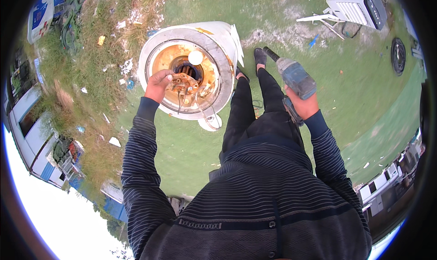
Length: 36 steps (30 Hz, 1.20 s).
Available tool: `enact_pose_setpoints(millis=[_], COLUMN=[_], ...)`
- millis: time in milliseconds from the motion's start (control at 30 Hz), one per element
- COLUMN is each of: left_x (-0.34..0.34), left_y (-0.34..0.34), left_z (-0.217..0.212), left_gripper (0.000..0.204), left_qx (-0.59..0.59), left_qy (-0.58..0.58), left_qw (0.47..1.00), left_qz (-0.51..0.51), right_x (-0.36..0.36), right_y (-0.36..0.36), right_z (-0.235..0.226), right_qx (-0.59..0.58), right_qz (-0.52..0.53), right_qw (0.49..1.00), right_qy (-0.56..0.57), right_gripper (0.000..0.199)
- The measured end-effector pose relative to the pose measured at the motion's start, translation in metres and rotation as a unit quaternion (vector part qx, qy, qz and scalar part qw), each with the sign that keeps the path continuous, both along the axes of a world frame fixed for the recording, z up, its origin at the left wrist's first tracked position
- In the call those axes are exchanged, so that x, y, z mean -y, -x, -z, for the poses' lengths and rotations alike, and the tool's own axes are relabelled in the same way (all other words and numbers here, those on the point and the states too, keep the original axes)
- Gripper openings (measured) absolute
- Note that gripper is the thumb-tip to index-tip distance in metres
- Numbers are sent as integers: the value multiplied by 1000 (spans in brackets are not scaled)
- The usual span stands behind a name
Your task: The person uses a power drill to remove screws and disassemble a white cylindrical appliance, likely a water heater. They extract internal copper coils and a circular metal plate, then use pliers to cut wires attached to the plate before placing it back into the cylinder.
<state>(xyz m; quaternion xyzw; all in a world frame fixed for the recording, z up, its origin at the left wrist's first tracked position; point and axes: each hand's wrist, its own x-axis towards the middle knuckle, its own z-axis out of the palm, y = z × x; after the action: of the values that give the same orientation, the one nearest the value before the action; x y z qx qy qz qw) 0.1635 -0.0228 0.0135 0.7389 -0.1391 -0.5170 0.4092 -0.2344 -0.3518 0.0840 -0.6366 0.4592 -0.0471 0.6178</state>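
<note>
A white cylindrical water-heater tank (227,41) stands upright on the ground in front of me, its open end showing a rusty orange inside. My left hand (158,83) grips a rusty round flange plate (184,83) with wires hanging from it, held over the tank's opening. My right hand (304,106) holds a blue cordless power drill (293,77) off to the right of the tank, its black bit end pointing away from me. My legs in dark trousers stand between the tank and the drill.
A white appliance casing (357,6) lies at the upper right with white strips beside it. A black coiled hose (398,55) lies at the far right. Dry grass with scattered litter (124,66) fills the left side. Green ground surrounds the tank.
</note>
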Motion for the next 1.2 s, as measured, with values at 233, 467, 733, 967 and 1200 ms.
enact_pose_setpoints(millis=[233,467,733,967,1200], left_x=[-10,-5,-12,-5,9], left_y=[5,26,48,54,64], left_z=[7,-30,-38,-46,-64], left_gripper=[20,22,24,24,21], left_qx=[-110,-114,-92,-1,61], left_qy=[35,84,114,95,81], left_qw=[983,968,967,985,990], left_qz=[-140,-209,-209,-147,-99], right_x=[-2,-5,-32,-41,-33], right_y=[-7,-17,4,-7,-39], right_z=[5,-16,22,27,-11], right_qx=[0,-9,-46,-32,-29], right_qz=[5,-61,-121,-116,-209], right_qw=[1000,998,990,991,962], right_qy=[-6,17,64,59,172], right_gripper=[31,28,59,63,44])
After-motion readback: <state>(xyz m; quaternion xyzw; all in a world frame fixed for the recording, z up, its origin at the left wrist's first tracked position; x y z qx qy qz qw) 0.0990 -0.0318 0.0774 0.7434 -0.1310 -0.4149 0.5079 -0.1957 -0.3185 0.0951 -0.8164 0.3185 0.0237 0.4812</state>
